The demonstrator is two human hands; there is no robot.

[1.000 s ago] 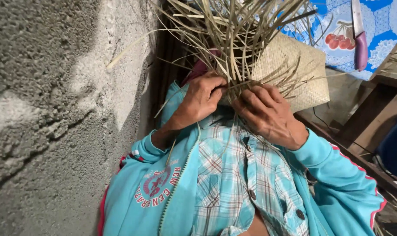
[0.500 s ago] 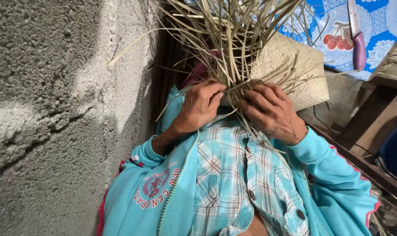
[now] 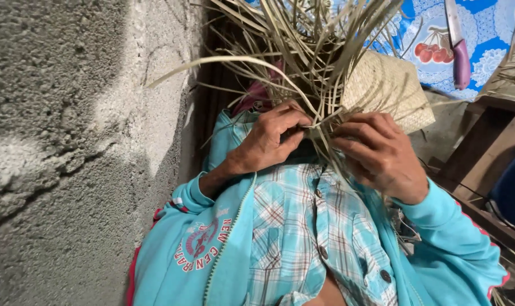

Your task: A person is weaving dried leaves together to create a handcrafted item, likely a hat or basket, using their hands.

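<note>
head view: both hands at centre
left hand (image 3: 268, 139): fingers pinching dry strips (image 3: 302, 45)
right hand (image 3: 382, 153): curled, seemingly gripping strips
woven mat (image 3: 393, 85): tan, two o'clock
knife (image 3: 458, 48): purple handle, one o'clock

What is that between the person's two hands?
In the head view, a bunch of dry straw strips runs between the left hand and right hand; both pinch it.
</note>
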